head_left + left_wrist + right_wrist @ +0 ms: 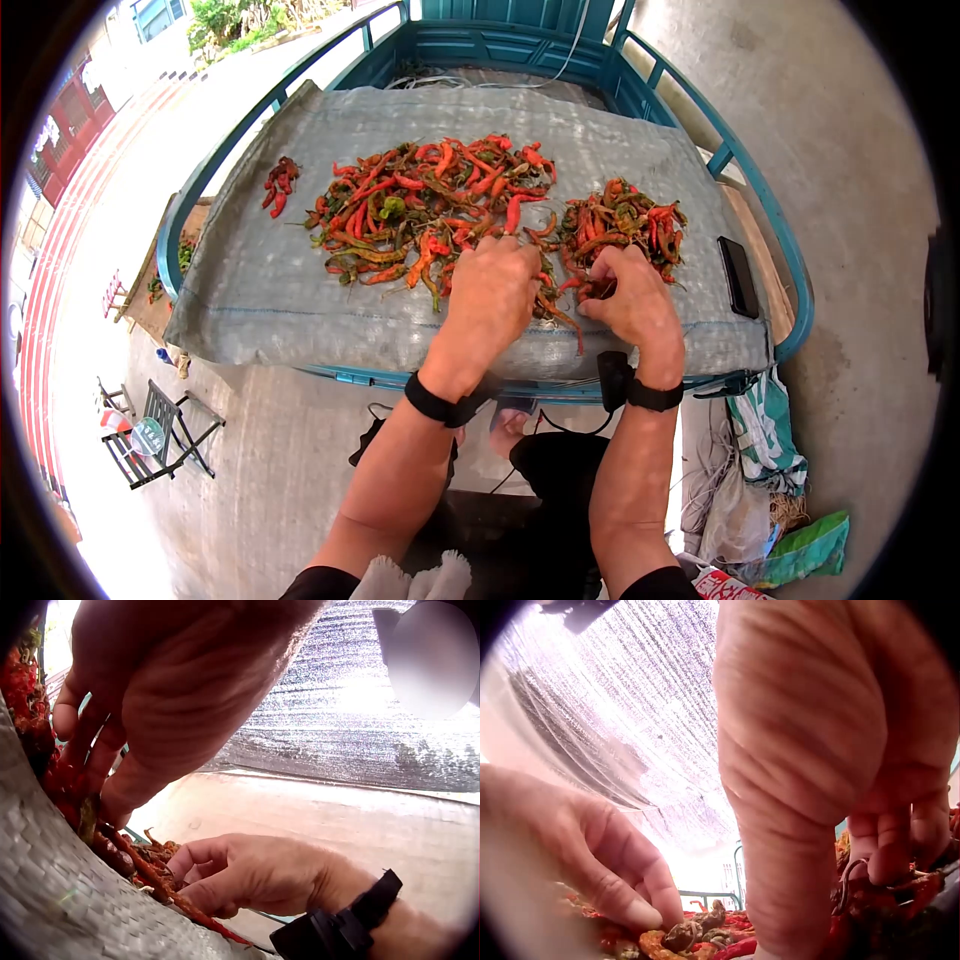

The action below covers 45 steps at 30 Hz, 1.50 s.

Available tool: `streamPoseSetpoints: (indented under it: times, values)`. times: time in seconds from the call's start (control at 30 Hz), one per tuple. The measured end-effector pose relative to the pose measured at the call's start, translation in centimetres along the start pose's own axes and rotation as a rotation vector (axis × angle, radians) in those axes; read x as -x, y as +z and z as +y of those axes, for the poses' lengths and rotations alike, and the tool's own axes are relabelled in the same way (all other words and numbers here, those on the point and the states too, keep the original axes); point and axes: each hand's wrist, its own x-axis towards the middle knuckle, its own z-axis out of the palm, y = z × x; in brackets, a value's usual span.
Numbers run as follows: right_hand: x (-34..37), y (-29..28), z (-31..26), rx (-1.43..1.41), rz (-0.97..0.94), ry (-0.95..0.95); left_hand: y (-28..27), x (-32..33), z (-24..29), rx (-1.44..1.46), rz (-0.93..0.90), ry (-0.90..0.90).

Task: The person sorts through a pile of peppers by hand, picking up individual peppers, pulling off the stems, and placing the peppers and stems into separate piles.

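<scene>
A large heap of wrinkled red, orange and green chili peppers (400,210) lies on a grey woven sheet (270,320). To its right is a smaller heap of darker, drier chili peppers (625,215). My left hand (492,290) reaches into the near right edge of the large heap, fingers pointing down; its fingertips are hidden in the head view, and I cannot tell whether they grip a pepper. My right hand (635,305) is at the near side of the small heap, thumb and forefinger curled round dark chili peppers. In the left wrist view, the right hand (247,874) bends over dried peppers.
The sheet covers a teal cart bed with side rails (745,150). A black phone (738,277) lies at the sheet's right edge. A few peppers (281,185) sit apart at left. Sacks (765,430) lie on the floor at right, a folding stool (160,430) at left.
</scene>
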Motion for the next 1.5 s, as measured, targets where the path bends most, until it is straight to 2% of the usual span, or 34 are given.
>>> streamPoseSetpoints:
  times: [0.27,0.37,0.47,0.57,0.67,0.77,0.87,0.97,1.07,1.2,1.4,1.5]
  values:
    - [-0.3,-0.5,-0.3,-0.088,0.033,0.052,-0.1,0.0,0.2,-0.007,-0.010,-0.021]
    - [-0.3,-0.5,-0.4,-0.159,0.153,0.016,0.0,0.0,0.1,-0.008,-0.010,-0.021]
    - [-0.6,-0.7,-0.4,-0.182,0.184,0.036,0.0,0.0,0.1,-0.008,-0.014,-0.028]
    - [-0.6,-0.6,-0.9,-0.140,0.284,-0.012,0.0,-0.1,0.2,-0.003,-0.011,-0.030]
    - [-0.3,-0.6,-1.3,-0.063,0.267,-0.022,0.1,0.0,0.1,0.004,-0.003,-0.024]
    - [-0.2,-1.1,-1.0,-0.268,-0.119,-0.012,0.0,0.0,0.1,-0.002,-0.003,-0.024]
    - [-0.2,-1.1,-0.7,-0.344,-0.212,-0.035,0.0,0.0,0.1,-0.002,0.000,-0.022]
    - [0.1,-1.7,-0.5,-0.456,-0.256,-0.034,0.0,0.0,0.1,0.003,0.004,-0.021]
    - [0.1,-1.8,-0.2,-0.363,-0.254,-0.058,0.0,-0.1,0.0,0.005,0.012,-0.015]
    - [0.1,-1.9,-0.3,-0.372,-0.219,-0.043,-0.6,-0.4,0.4,0.033,0.034,-0.023]
    - [0.1,-2.2,-0.7,-0.455,-0.200,-0.051,-0.5,-0.8,1.4,0.282,0.093,-0.025]
    - [0.1,-2.3,-0.9,-0.462,-0.175,-0.063,0.2,-0.7,2.0,0.422,0.117,0.063]
